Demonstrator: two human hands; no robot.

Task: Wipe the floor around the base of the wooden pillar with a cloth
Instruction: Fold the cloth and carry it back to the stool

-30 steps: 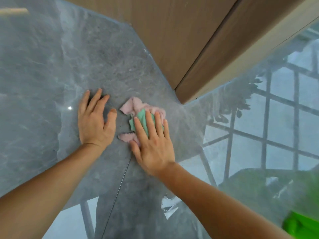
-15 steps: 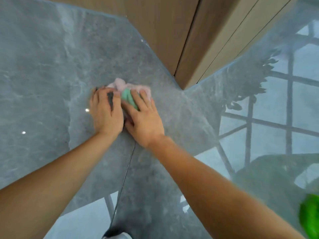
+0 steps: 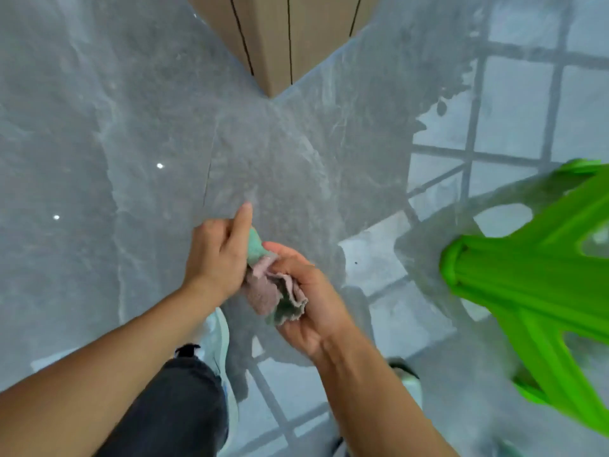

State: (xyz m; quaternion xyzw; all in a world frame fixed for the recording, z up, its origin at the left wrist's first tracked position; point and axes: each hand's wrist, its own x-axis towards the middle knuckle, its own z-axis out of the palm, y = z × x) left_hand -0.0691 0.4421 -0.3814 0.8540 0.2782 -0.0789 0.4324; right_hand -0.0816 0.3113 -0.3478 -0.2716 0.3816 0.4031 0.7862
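The wooden pillar [image 3: 283,37] stands at the top centre, its corner meeting the glossy grey marble floor [image 3: 131,133]. A crumpled pink and green cloth [image 3: 268,288] is lifted off the floor, held between both hands in the middle of the view. My left hand [image 3: 217,255] grips its green end, index finger pointing up. My right hand [image 3: 309,301] cups the pink folds from the right, palm turned up. The cloth sits well short of the pillar's base.
A bright green plastic stool [image 3: 540,291] juts in from the right edge, close to my right forearm. My dark trouser leg [image 3: 174,407] and a light shoe [image 3: 217,338] are below my hands. Window bars reflect on the floor at right.
Both hands have lifted the cloth off the floor and drawn it back from the pillar. The view has risen, showing my leg, shoe and the green stool.
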